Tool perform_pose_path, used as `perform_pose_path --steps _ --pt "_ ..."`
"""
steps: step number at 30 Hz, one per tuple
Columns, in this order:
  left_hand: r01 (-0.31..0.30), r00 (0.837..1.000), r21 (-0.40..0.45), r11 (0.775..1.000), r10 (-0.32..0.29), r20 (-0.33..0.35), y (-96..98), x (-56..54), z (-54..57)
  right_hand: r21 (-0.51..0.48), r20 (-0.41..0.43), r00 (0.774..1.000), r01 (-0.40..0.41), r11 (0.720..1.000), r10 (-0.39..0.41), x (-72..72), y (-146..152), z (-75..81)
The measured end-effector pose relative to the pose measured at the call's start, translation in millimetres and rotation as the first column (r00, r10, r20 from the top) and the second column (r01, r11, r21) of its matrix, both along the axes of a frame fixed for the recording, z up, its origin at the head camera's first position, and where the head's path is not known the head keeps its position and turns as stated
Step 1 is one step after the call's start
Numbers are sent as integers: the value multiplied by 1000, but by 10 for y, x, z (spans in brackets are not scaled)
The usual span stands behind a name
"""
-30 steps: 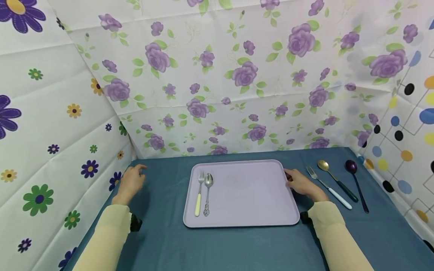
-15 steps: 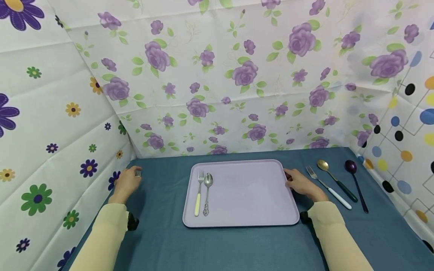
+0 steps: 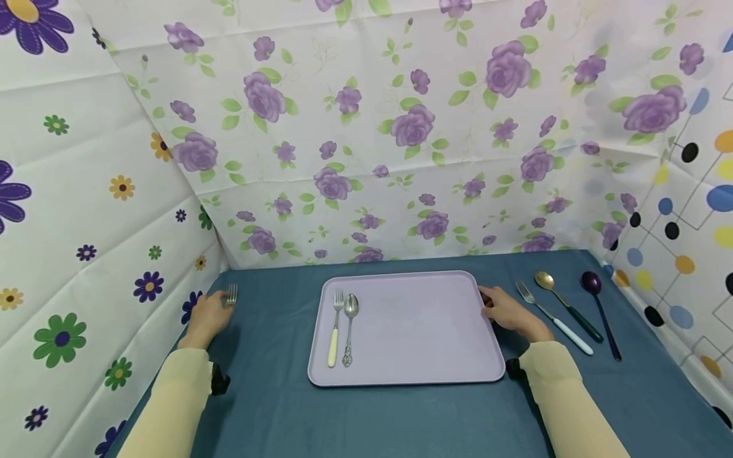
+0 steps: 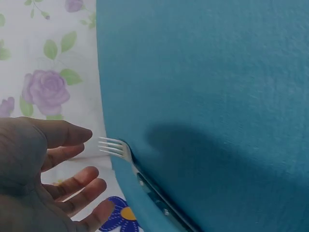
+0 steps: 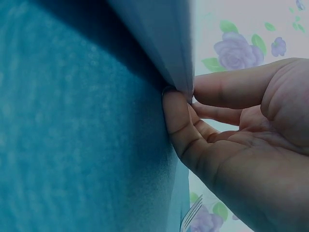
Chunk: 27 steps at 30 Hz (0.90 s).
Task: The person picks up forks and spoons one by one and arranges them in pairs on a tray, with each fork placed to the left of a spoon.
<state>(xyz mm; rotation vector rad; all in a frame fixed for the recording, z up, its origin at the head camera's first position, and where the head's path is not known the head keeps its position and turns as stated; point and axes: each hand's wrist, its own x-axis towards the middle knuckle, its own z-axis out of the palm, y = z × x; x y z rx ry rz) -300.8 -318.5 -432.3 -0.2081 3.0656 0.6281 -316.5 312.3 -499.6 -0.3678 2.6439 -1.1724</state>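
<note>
My left hand (image 3: 206, 318) is over the far left of the cloth, beside a fork whose metal tines (image 3: 231, 294) show past the fingers. In the left wrist view the fork (image 4: 125, 152) lies on the cloth, its dark handle studded with rivets. The fingers there are spread and apart from it. With thumb and fingers, my right hand (image 3: 509, 312) pinches the right edge of a pale lilac tray (image 3: 424, 331); the right wrist view shows this grip on the tray's rim (image 5: 164, 43). A yellow-handled fork (image 3: 333, 337) and an ornate silver spoon (image 3: 349, 324) lie on the tray's left side.
Right of the tray lie a white-handled fork (image 3: 555, 319), a gold spoon with a green handle (image 3: 567, 305) and a dark purple spoon (image 3: 601, 312). Blue cloth (image 3: 366, 420) covers the table. Flower-patterned sheets (image 3: 366, 127) stand behind and at the left, a dotted one (image 3: 687, 267) at the right.
My left hand has moved left and a little nearer to me, so more of the fork's tines shows. The right hand stays on the tray's edge.
</note>
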Motion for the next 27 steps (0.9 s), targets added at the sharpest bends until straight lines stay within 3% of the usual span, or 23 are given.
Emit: perform_pose_path --steps 15,27 --pt "-56 993 18 998 54 108 -128 78 -153 -15 -20 1000 -17 1000 16 -1 15 -11" --pt "-62 990 6 998 60 131 -163 135 -236 -29 -29 999 -20 999 19 -28 24 -46"
